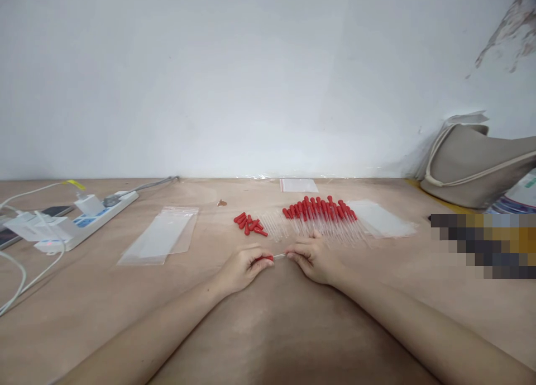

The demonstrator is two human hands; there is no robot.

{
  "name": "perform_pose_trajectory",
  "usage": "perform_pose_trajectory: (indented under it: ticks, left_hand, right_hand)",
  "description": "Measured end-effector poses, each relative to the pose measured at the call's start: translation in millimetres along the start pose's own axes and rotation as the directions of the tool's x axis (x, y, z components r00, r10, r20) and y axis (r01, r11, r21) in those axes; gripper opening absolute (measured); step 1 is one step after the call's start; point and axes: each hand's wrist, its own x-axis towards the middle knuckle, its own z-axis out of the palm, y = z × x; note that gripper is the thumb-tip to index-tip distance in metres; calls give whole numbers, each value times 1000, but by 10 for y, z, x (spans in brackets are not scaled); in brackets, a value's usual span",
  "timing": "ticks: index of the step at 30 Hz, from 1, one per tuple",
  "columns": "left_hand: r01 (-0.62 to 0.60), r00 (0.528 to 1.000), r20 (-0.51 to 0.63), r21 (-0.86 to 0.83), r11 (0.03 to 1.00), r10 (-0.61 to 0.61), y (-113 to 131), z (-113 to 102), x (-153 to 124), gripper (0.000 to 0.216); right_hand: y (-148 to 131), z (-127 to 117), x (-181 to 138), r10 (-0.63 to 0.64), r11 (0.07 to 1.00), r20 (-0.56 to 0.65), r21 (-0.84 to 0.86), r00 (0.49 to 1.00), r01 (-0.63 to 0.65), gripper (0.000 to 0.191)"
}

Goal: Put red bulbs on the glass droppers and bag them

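Our left grip pinches a red bulb, right grip a tube (lower centre); we'd best align them.

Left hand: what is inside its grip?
A red bulb shows partly in the left hand, with a thin clear tube between it and the right hand. The grip covers the rest of the bulb.

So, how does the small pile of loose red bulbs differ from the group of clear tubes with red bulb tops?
The loose red bulbs show no tubes attached; the red-topped clear tubes have bulbs at one end. The bulbs lie at mixed angles; the topped tubes roughly align, red ends toward the wall. The bulbs cover less table than the topped tubes. Both include red bulbs.
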Motion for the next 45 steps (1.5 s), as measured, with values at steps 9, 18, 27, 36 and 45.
perform_pose_trajectory:
  ticks: [9, 18, 27, 36, 45]
  left_hand:
    - [-23, 999, -32, 86, 996, 26, -32, 38, -9, 21]
    - [-52, 998, -24, 76, 996, 54, -54, 47, 27, 19]
    - [21, 930, -355, 312, 950, 96, -290, -176, 82, 32]
    - [172, 925, -375, 291, 941, -53, -462, -190, 117, 20]
    - [172, 944, -316, 214, 962, -99, -490, -177, 141, 19]
  right_hand:
    - [-114, 44, 45, -29, 997, 19, -77, 999, 30, 23]
    - [-172, 42, 90, 72, 997, 102, -24, 992, -70, 23]
    - [123, -359, 219, 445, 865, 106, 208, 889, -457, 29]
    - [428, -326, 555, 752, 637, -174, -58, 636, -768, 27]
    - [465, -161, 530, 774, 572, -143, -258, 616, -779, 36]
